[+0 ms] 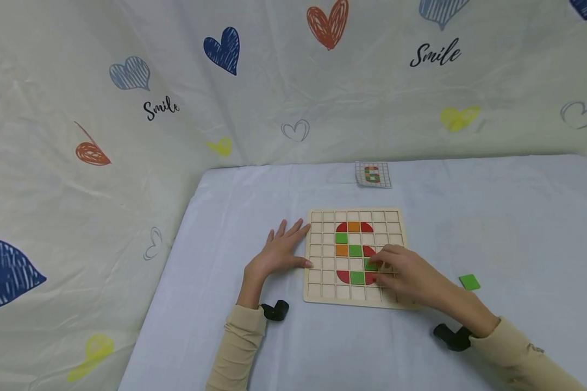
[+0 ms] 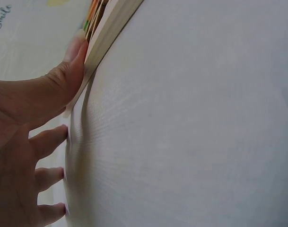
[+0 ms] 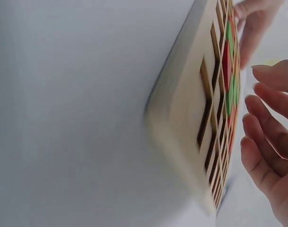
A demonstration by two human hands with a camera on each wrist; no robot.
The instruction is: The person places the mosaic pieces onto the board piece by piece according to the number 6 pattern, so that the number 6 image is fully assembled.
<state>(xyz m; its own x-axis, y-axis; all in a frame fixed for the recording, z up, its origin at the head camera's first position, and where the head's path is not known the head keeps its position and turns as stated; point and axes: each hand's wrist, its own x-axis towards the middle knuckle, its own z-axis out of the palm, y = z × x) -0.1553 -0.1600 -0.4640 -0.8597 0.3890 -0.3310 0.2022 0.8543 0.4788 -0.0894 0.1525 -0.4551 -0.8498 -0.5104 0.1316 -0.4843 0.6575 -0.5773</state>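
Observation:
A square wooden grid board (image 1: 321, 293) lies on the table, with red, orange and green tiles set in several of its cells. My left hand (image 1: 279, 254) has its fingers spread at the board's left edge. In the left wrist view its thumb (image 2: 75, 54) rests against the board's side, while other fingertips touch the cloth. Over the right part of the board is my right hand (image 1: 411, 274), its fingertips by a green tile (image 1: 370, 265), which they partly cover. The right wrist view shows those fingers (image 3: 264, 113) loosely bent above the board, with no tile visible between them.
One loose green tile (image 1: 469, 282) lies on the white cloth, right of the board. A small card (image 1: 374, 175) with a printed grid pattern lies at the table's back edge. Behind the table hangs a curtain (image 1: 264, 92) printed with hearts.

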